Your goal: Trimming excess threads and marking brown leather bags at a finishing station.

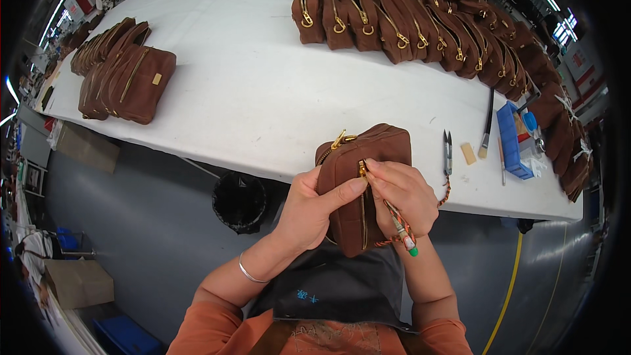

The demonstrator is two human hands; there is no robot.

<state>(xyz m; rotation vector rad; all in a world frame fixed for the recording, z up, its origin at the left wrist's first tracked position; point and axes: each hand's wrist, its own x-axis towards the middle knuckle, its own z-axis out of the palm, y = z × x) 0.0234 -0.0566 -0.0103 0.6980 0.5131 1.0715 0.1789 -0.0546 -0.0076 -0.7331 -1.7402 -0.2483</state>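
A small brown zippered pouch (345,213) is held up in front of me at the table's edge. My left hand (312,207) is closed round its left side, thumb on the front beside the zipper. With its fingertips my right hand (407,194) pinches at the gold zipper pull (362,168) near the top of the front zipper. The same hand also has a slim, cord-wrapped tool (401,227) with a green end in its grip; the tool's other end is hidden by the fingers. A gold ring (340,139) and a second zipper show on the pouch's upper edge.
Right of my hands lie thread snips (447,152), a tan block (468,153), a brush (486,133) and a blue tray (511,141). Rows of brown pouches (394,20) fill the far right; more pouches (131,82) stand left. A black bin (239,202) sits below the table (230,105).
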